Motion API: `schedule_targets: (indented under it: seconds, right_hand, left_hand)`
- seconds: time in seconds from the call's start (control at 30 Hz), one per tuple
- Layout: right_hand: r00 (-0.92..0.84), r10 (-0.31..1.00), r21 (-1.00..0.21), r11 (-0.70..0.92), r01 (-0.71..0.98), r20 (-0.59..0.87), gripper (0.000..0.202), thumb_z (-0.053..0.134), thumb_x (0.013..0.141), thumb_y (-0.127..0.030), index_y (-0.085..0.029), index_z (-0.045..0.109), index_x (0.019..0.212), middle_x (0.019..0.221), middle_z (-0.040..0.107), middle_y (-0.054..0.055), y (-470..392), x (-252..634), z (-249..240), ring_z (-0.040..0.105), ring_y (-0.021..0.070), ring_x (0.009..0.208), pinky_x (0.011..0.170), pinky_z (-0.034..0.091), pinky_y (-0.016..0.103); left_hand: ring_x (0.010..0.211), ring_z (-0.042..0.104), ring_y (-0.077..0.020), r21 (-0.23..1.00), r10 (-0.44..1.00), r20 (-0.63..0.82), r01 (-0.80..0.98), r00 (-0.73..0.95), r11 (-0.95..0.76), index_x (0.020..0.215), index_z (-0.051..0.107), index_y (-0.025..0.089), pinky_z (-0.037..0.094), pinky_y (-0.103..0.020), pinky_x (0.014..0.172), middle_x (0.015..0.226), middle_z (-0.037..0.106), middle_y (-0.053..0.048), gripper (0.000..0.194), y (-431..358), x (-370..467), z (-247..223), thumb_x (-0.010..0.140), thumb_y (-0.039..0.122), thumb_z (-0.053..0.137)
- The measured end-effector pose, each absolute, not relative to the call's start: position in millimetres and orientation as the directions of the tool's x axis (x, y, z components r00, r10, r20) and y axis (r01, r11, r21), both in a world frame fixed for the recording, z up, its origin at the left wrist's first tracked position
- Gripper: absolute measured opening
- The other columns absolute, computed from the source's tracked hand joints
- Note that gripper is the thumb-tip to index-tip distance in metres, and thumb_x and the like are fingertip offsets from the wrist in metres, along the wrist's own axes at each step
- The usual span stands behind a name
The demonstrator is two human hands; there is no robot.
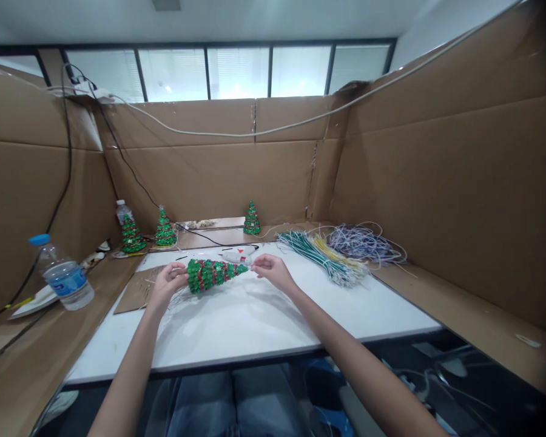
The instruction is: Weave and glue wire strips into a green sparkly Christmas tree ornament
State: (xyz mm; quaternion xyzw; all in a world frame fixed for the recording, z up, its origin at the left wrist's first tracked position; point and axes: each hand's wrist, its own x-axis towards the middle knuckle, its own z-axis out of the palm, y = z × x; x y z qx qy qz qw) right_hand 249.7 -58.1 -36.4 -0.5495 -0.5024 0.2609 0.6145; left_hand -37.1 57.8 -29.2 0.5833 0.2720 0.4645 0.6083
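A miniature Christmas tree (212, 275), green with red garland and small coloured dots, lies sideways above the white board (273, 321), its tip pointing right. My left hand (170, 280) grips it at the wide base. At the tip, my right hand (270, 270) has its fingers pinched together around something small and pale, too small to make out. Just behind the tree's tip, a white glue gun (235, 257) lies on the board. Under and beside my left hand is a flat piece of cardboard (136, 291).
Behind stand more small trees (252, 220), (165, 229), (131, 235). Bundled green and yellow wires (318, 252) and a tangle of pale wire (359, 243) lie at the right. A blue-capped water bottle (66, 279) stands left. Cardboard walls (209, 170) enclose the table; a cable (200, 132) hangs across.
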Motion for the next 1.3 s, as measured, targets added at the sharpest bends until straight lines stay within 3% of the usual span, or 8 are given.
schedule_targets:
  seconds: [0.27,0.53,0.8,1.03,1.17,1.3]
  right_hand:
    - [0.409,0.84,-0.932,0.294,0.213,0.358,0.026,0.074,0.059,-0.031,-0.015,0.06,0.074,0.074,0.069,0.004,-38,240,8,0.065,0.0148,0.066,0.057,0.056,0.024]
    - [0.382,0.838,-0.893,0.242,0.38,0.39,0.012,0.069,0.059,-0.015,-0.014,0.06,0.067,0.065,0.067,0.003,-11,230,63,0.065,0.014,0.062,0.053,0.056,0.022]
    - [0.265,0.809,-0.724,0.261,0.639,0.525,0.017,0.071,0.059,-0.02,-0.014,0.064,0.074,0.073,0.069,0.005,-6,195,112,0.066,0.0149,0.066,0.06,0.053,0.023]
    - [0.154,0.795,-0.569,0.27,0.776,0.586,0.019,0.072,0.059,-0.025,-0.013,0.068,0.073,0.074,0.07,0.005,-3,165,132,0.065,0.0155,0.071,0.065,0.049,0.023]
    - [0.13,0.784,-0.525,0.273,0.806,0.606,0.018,0.071,0.058,-0.023,-0.013,0.068,0.072,0.072,0.069,0.005,1,156,139,0.064,0.0157,0.07,0.065,0.048,0.024]
    - [0.122,0.765,-0.501,0.283,0.818,0.632,0.017,0.07,0.059,-0.022,-0.013,0.069,0.073,0.072,0.068,0.004,2,151,154,0.063,0.0157,0.071,0.066,0.047,0.024]
  left_hand:
    - [0.066,0.062,-0.0117,0.962,0.918,0.184,-0.257,0.352,-0.094,0.083,0.057,0.016,0.051,-0.024,0.068,0.069,0.064,0.002,0.043,60,-36,-31,0.051,0.029,0.083]
    - [0.062,0.063,-0.0115,0.97,0.924,0.106,-0.243,0.367,-0.015,0.079,0.057,0.015,0.053,-0.025,0.07,0.064,0.064,0.001,0.039,60,-34,-31,0.05,0.026,0.081]
    - [0.059,0.063,-0.0121,0.973,0.923,0.045,-0.226,0.383,0.046,0.078,0.056,0.016,0.053,-0.026,0.068,0.062,0.064,0.001,0.038,58,-34,-30,0.049,0.024,0.078]
    - [0.05,0.058,-0.0113,0.989,0.941,-0.01,-0.138,0.339,0.061,0.081,0.055,0.017,0.049,-0.025,0.058,0.057,0.062,0.003,0.036,57,-34,-27,0.05,0.024,0.074]
    - [0.054,0.06,-0.014,0.993,0.94,0.022,-0.118,0.339,0.02,0.081,0.058,0.016,0.046,-0.026,0.06,0.059,0.063,0.001,0.032,56,-34,-27,0.053,0.025,0.071]
    - [0.073,0.063,-0.018,0.98,0.932,0.155,-0.172,0.327,-0.102,0.08,0.061,0.017,0.045,-0.027,0.072,0.07,0.067,-0.001,0.027,57,-34,-27,0.055,0.025,0.068]
